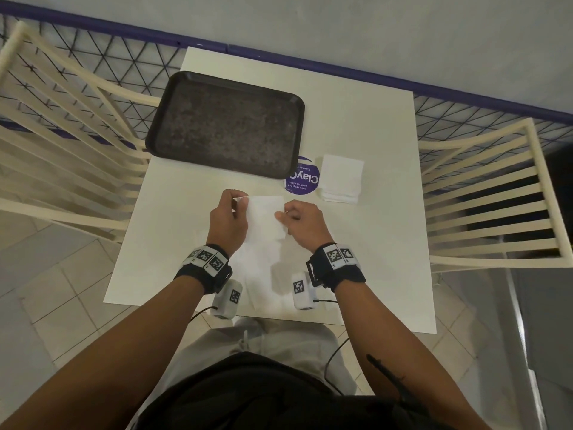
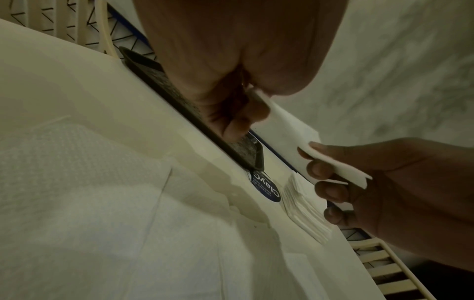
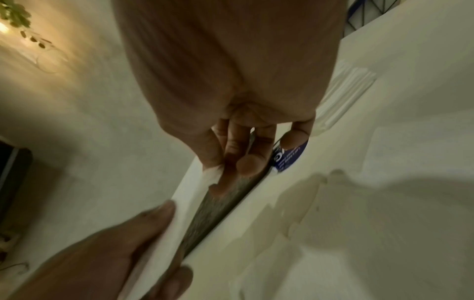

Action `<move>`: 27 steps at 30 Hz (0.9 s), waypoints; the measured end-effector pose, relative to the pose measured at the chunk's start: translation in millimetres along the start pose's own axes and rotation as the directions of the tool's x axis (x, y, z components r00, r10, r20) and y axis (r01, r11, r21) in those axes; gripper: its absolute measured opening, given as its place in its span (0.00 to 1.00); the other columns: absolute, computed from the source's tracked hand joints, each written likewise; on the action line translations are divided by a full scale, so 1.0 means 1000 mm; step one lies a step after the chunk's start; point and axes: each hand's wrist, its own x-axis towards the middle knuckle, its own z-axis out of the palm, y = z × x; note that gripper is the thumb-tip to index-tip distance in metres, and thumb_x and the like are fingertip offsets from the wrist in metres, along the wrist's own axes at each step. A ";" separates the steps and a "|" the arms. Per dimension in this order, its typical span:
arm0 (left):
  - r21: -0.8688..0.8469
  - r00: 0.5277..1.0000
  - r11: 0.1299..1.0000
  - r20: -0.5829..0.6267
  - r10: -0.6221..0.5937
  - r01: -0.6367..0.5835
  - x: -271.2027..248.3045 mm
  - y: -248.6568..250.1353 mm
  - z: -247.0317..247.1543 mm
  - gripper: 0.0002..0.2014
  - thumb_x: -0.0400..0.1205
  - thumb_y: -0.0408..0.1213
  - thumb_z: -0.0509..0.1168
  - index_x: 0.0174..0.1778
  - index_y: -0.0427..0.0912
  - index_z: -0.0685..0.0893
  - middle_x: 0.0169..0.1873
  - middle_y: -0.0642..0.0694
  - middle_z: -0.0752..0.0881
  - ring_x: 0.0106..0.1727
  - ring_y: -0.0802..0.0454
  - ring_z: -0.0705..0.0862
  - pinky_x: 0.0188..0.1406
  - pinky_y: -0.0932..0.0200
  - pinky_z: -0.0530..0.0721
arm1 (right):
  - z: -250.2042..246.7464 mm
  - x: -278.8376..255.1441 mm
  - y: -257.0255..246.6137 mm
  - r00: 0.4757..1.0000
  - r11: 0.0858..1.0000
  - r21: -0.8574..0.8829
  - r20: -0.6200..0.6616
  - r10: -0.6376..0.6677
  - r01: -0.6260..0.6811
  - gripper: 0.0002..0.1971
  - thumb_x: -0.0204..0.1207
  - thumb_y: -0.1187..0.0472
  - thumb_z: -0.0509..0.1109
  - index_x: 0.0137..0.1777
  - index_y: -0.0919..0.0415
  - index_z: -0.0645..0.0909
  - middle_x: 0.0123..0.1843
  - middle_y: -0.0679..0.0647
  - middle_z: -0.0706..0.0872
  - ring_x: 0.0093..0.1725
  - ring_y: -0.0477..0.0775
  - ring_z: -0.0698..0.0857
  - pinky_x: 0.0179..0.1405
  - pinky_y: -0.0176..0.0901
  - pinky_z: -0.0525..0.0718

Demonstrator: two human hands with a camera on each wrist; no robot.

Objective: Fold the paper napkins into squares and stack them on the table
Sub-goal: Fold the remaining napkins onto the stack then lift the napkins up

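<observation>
Both hands pinching a white paper napkin [image 1: 266, 217] above the white worktop [image 1: 372, 243], left hand [image 1: 228, 220] and right hand [image 1: 305, 223] gripping opposite edges, likely aligning a fold | stack of folded white napkins [image 1: 342, 178] waiting far right, beside the dark rectangular tray [image 1: 226, 124]

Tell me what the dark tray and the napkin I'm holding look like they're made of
The tray looks like moulded plastic: dark brown, a speckled matte bed and a smooth rounded rim. It could be fibreglass; the look leaves that open. The napkin, pinched between the left hand and the right hand, looks like thin white tissue paper: it holds soft creases, and one edge looks ragged in the left wrist view.
</observation>
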 end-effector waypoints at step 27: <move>0.092 0.959 0.972 0.167 -0.230 0.217 0.020 -0.022 0.014 0.11 0.92 0.41 0.58 0.56 0.45 0.86 0.40 0.46 0.92 0.31 0.50 0.88 0.30 0.67 0.79 | -0.151 0.123 0.065 0.912 0.946 -0.189 -0.368 0.182 -0.265 0.14 0.80 0.49 0.74 0.59 0.56 0.86 0.47 0.53 0.90 0.57 0.59 0.87 0.58 0.45 0.80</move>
